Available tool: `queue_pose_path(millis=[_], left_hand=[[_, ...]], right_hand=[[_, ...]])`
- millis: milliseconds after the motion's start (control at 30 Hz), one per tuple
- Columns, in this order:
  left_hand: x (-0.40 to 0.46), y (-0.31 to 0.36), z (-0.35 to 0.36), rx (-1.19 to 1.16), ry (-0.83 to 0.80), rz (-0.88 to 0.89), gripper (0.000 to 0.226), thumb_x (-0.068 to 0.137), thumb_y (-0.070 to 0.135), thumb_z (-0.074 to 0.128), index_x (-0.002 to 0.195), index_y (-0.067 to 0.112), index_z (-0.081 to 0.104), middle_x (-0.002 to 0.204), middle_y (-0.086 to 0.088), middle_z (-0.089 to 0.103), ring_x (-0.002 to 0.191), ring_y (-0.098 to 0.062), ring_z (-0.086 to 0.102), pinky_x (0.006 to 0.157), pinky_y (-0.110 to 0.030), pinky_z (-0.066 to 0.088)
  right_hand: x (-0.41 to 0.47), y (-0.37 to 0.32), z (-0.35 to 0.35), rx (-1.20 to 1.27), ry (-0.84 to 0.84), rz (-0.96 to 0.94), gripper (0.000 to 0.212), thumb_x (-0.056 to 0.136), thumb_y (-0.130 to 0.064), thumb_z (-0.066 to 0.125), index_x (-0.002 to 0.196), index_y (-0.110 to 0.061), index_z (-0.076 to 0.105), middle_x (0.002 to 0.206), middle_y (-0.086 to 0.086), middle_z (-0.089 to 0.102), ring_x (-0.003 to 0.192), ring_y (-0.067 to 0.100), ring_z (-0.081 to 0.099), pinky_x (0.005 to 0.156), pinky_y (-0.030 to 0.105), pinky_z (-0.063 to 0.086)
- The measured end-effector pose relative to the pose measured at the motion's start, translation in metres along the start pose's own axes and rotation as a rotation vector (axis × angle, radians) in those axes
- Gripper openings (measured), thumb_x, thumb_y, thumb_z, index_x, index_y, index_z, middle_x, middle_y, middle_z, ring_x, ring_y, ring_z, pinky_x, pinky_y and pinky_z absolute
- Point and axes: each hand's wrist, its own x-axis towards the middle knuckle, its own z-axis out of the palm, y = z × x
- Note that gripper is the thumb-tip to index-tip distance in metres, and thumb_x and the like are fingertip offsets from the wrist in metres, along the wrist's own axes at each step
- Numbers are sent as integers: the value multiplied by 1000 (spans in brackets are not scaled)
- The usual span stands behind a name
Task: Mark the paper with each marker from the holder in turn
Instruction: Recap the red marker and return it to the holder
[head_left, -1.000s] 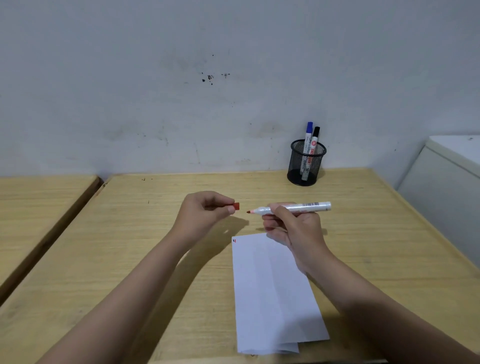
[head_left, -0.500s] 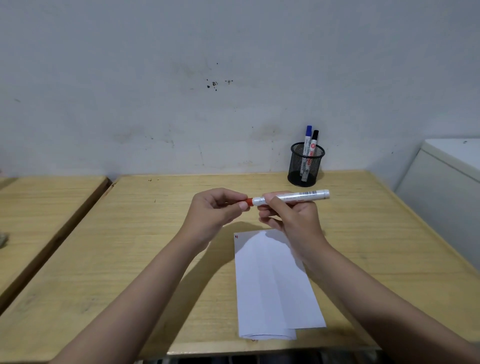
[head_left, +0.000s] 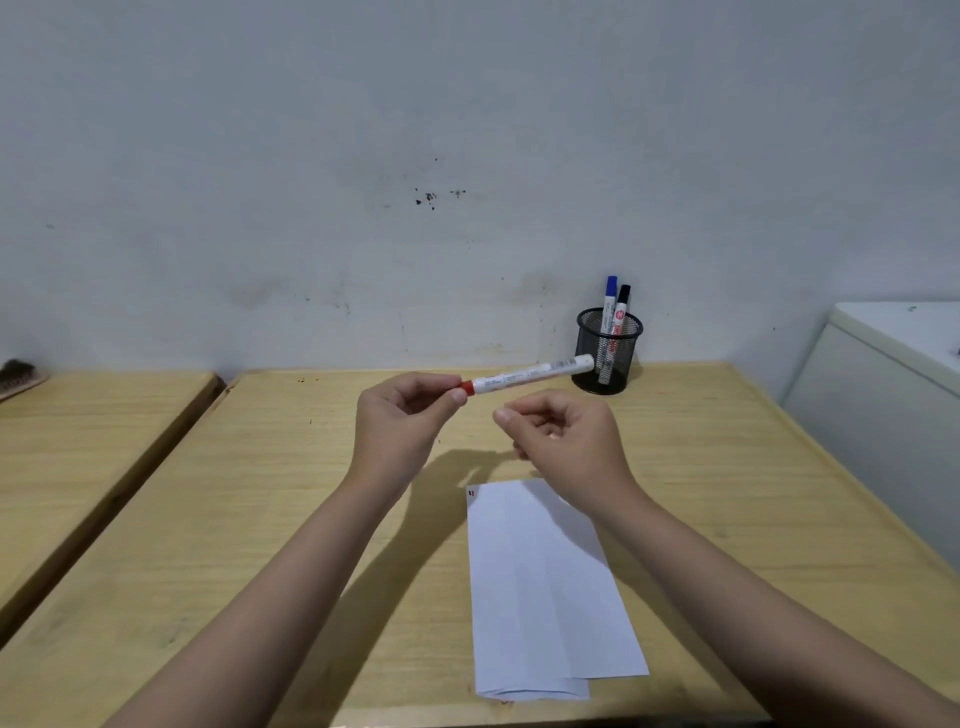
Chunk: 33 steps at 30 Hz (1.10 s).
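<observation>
Markers are the business at hand, and going from the left, the wooden table (head_left: 171, 519) is lying bare until the left hand (head_left: 402, 421), which is pinching the red-capped marker (head_left: 524, 375) by its capped end, above the table, with the white barrel pointing right toward the holder. Just right of it, the right hand (head_left: 566, 441) is hovering loosely curled and gripping nothing, its fingertips close beneath the barrel but apart from it. Below that wrist the folded paper (head_left: 540, 587) is lying flat on the table, showing small marks at its upper-left corner. Farther right, by the wall, the black mesh holder (head_left: 609, 353) is standing upright, keeping a blue-capped marker (head_left: 610, 299) and a black-capped marker (head_left: 621, 306). The marker is probably light, stiff and smooth, so holding it mid-barrel would likely be steadier than the cap-end pinch, where it could pivot or slip. The paper is thin and will likely slide unless pinned.
</observation>
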Motion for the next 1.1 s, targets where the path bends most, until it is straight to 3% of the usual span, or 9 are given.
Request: queue_pose_path(millis=[133, 233, 367, 467, 533, 667, 767, 867, 1100], left_hand=[[2, 2, 9, 122, -81, 75, 17, 74, 4, 74, 72, 21, 72, 68, 12, 74, 67, -4, 66, 70, -17, 51], [5, 9, 23, 175, -137, 135, 9, 74, 5, 73, 75, 14, 73, 71, 7, 73, 65, -5, 63, 67, -15, 51], [21, 15, 45, 178, -173, 194, 14, 76, 8, 72, 90, 12, 72, 82, -3, 75, 74, -11, 66, 72, -17, 52], [44, 11, 68, 200, -150, 185, 18, 78, 12, 72, 96, 15, 71, 85, 0, 73, 73, -5, 65, 75, -19, 53], [64, 1, 88, 256, -138, 171, 16, 78, 18, 71, 93, 17, 71, 88, 4, 72, 73, 0, 64, 77, -20, 52], [102, -23, 131, 452, -180, 183, 27, 78, 31, 70, 102, 19, 67, 108, 5, 66, 98, -8, 61, 76, -12, 43], [124, -39, 159, 586, -227, 236, 39, 81, 34, 66, 114, 15, 62, 121, -1, 61, 113, -16, 54, 91, -23, 40], [138, -50, 179, 668, -263, 253, 46, 83, 39, 62, 120, 13, 59, 129, -4, 59, 123, -22, 49, 98, -32, 40], [143, -56, 192, 702, -212, 167, 44, 76, 42, 68, 97, 3, 67, 107, -11, 65, 101, -26, 60, 81, -41, 52]], right_hand=[[19, 2, -16, -445, 23, -501, 30, 73, -22, 75, 100, -11, 70, 83, 5, 62, 76, 17, 61, 71, 26, 49], [33, 5, -26, -666, -8, -615, 22, 76, -24, 70, 93, -12, 71, 80, 5, 61, 76, 26, 57, 67, 37, 48], [52, 8, -45, -754, 0, -681, 14, 80, -20, 65, 86, -7, 67, 76, 6, 61, 68, 22, 56, 59, 34, 46], [79, 6, -73, -669, 141, -611, 11, 80, -16, 66, 83, -6, 65, 74, 5, 62, 64, 10, 54, 60, 31, 48], [101, 3, -94, -584, 265, -550, 8, 78, -13, 68, 82, -5, 66, 75, 7, 65, 66, 16, 62, 65, 33, 53], [146, 2, -126, -480, 395, -402, 5, 77, -11, 67, 81, -8, 66, 76, 8, 66, 66, 15, 65, 64, 19, 52], [174, 15, -139, -464, 407, -182, 6, 77, -15, 68, 79, -9, 68, 65, 4, 65, 64, 11, 62, 61, 12, 46], [196, 35, -142, -499, 354, -19, 11, 74, -15, 68, 73, -3, 69, 57, 1, 59, 55, 12, 52, 57, 22, 42], [213, 69, -137, -600, 192, 197, 10, 73, -15, 72, 73, -6, 67, 68, 4, 60, 68, 20, 56, 54, 24, 40]])
